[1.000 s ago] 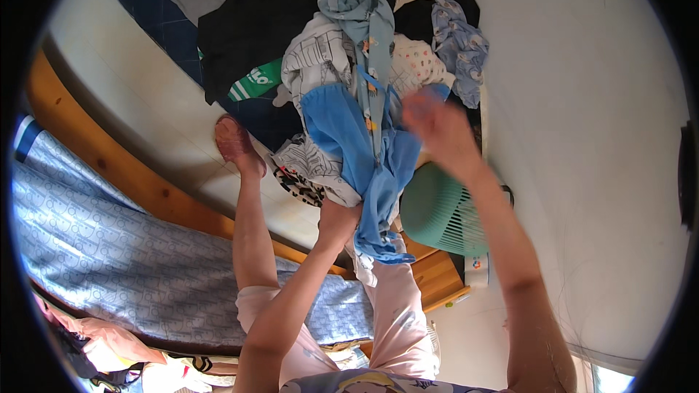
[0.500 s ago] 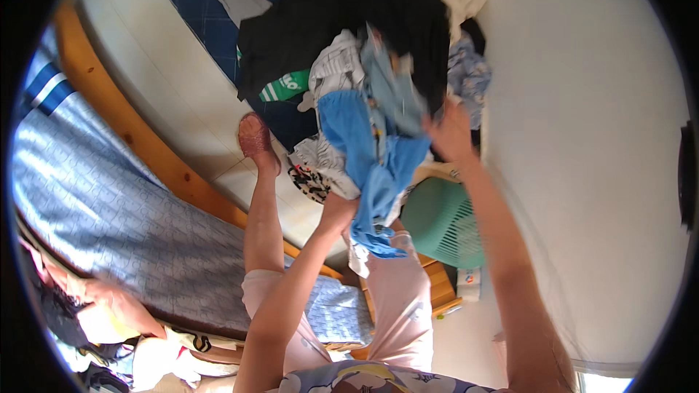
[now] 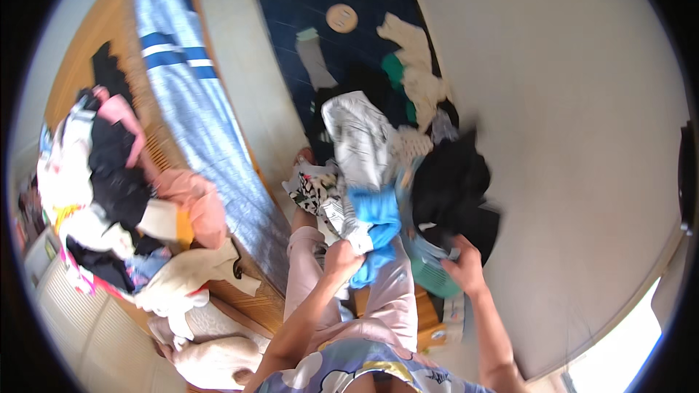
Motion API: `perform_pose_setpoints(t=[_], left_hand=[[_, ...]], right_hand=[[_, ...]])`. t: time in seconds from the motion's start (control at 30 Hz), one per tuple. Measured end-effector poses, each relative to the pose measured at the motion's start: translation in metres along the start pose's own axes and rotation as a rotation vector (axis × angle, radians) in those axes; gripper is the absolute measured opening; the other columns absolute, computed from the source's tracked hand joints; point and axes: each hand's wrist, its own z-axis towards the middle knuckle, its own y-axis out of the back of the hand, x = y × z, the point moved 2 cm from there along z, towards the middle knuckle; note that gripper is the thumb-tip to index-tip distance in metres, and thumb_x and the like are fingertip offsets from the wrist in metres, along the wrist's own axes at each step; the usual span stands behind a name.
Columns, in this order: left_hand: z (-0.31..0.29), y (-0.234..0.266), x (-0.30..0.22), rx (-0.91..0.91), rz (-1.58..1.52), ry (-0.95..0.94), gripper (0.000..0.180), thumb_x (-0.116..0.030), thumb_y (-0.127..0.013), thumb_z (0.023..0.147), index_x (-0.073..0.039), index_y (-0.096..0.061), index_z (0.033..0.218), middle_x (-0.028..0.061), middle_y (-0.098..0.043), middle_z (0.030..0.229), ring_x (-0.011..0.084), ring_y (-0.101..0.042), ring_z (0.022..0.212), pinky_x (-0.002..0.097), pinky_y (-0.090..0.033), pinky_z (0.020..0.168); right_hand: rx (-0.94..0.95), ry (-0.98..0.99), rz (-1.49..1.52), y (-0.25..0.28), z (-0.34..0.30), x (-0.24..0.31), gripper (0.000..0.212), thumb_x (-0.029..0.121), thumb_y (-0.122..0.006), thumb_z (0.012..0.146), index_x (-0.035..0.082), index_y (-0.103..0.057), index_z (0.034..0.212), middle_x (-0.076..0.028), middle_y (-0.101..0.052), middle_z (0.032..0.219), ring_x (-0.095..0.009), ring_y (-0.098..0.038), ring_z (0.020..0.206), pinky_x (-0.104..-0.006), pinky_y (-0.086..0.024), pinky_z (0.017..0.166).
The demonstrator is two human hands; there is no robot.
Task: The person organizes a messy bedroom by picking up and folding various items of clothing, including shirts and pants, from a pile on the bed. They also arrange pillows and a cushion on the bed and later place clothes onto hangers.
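My left hand [image 3: 341,262] is closed around a bunch of clothes in front of my knees. In that bunch hang a bright blue garment [image 3: 377,212], a white-and-grey garment [image 3: 358,138] and a black-and-white spotted piece [image 3: 314,191]. To its right, my right hand [image 3: 466,266] grips a bundle with a black garment [image 3: 450,182] on top, blurred by motion. Light blue cloth shows beside the black one. Right behind and below this bundle is a green plastic basket [image 3: 435,280], partly hidden.
A dark blue mat [image 3: 284,22] ahead holds a grey sock [image 3: 313,62], cream clothing [image 3: 426,94] and a round beige thing [image 3: 341,19]. On the left, a heap of clothes [image 3: 120,167] lies beside blue bedding [image 3: 204,116]. A pale wall [image 3: 568,138] rises at right.
The view has swung, bringing the clothes heap on the left into sight. My right hand has drawn nearer and now lifts black clothing off the pile; my left still holds its bunch.
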Motion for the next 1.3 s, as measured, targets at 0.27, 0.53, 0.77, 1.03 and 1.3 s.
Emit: perform_pose_setpoints(t=[0.27, 0.53, 0.77, 1.03, 1.3], left_hand=[[-0.130, 0.093, -0.069, -0.076, -1.179, -0.083, 0.011, -0.001, -0.054, 0.073, -0.001, -0.057, 0.083, 0.0012, -0.049, 0.053, 0.0098, -0.045, 0.037, 0.0283, -0.031, 0.032], [-0.355, 0.204, -0.136, -0.434, -1.067, -0.385, 0.032, -0.002, -0.060, 0.075, 0.002, -0.056, 0.107, 0.0063, -0.061, 0.087, 0.0114, -0.058, 0.070, 0.0255, -0.047, 0.058], [-0.487, 0.326, -0.076, -1.032, -1.292, -1.130, 0.038, -0.009, -0.063, 0.080, 0.005, -0.053, 0.114, 0.0150, -0.061, 0.107, 0.0192, -0.061, 0.095, 0.0320, -0.051, 0.082], [-0.523, 0.479, 0.064, -1.380, -1.271, -1.075, 0.039, -0.011, -0.057, 0.086, 0.005, -0.048, 0.120, 0.0144, -0.056, 0.117, 0.0206, -0.058, 0.101, 0.0340, -0.049, 0.085], [-0.336, 0.372, 0.098, -1.217, -0.656, -0.735, 0.095, -0.019, -0.078, 0.063, -0.001, -0.021, 0.137, 0.0176, -0.031, 0.138, 0.0280, -0.035, 0.125, 0.0390, -0.030, 0.102]], right_hand=[[-0.067, -0.050, 0.583, 0.045, -0.101, 0.093, 0.037, -0.002, -0.055, 0.074, -0.004, -0.054, 0.110, -0.009, -0.060, 0.098, -0.015, -0.055, 0.087, -0.0274, -0.046, 0.076], [-0.131, 0.358, 0.768, 0.098, -0.193, 0.197, 0.072, 0.009, -0.071, 0.071, 0.002, -0.037, 0.134, -0.011, -0.053, 0.121, -0.021, -0.052, 0.106, -0.0348, -0.039, 0.095], [-0.229, 0.735, 0.952, 0.127, -0.225, 0.292, 0.060, 0.013, -0.066, 0.073, 0.001, -0.043, 0.127, -0.013, -0.056, 0.112, -0.024, -0.056, 0.102, -0.0383, -0.044, 0.092], [-0.173, 0.855, 0.924, 0.094, -0.238, 0.378, 0.048, 0.014, -0.065, 0.074, -0.002, -0.049, 0.116, -0.012, -0.060, 0.100, -0.021, -0.060, 0.091, -0.0345, -0.047, 0.083], [-0.160, 0.837, 0.932, 0.056, -0.229, 0.411, 0.044, 0.010, -0.063, 0.078, -0.001, -0.049, 0.119, -0.010, -0.060, 0.107, -0.018, -0.058, 0.097, -0.0325, -0.043, 0.089]])
